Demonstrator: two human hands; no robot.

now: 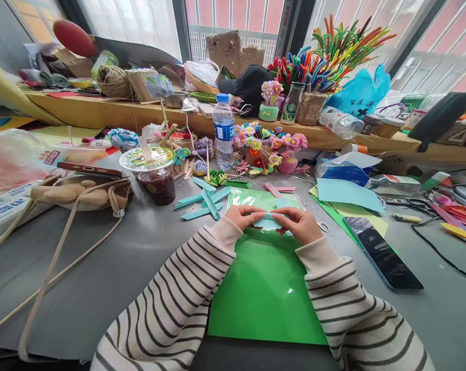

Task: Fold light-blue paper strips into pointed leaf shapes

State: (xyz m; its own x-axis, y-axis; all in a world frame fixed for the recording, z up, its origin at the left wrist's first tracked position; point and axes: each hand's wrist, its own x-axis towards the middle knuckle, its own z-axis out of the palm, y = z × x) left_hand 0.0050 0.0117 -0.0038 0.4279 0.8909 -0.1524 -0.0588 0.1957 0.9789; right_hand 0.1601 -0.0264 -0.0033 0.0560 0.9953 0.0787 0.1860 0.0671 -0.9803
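Observation:
Between my two hands is a small piece of light blue paper [267, 222] with a fold along its top. My left hand [244, 217] pinches its left end, and my right hand [299, 223] pinches the right end. Both hands hover over a shiny green sheet [264, 288] on the desk. Just left of my left hand lie several folded light blue paper strips [207, 201], some crossing each other. Behind my right hand, another bit of light blue paper [284, 203] shows on the green sheet. Scissors [324, 226] stick out beside my right hand, mostly hidden.
A black phone [383, 252] and light blue paper sheets [351, 195] lie to the right. On the left stand a lidded cup of dark drink [155, 180] and a bag with long straps [82, 196]. A water bottle [223, 134] and crocheted flowers [269, 144] line the back.

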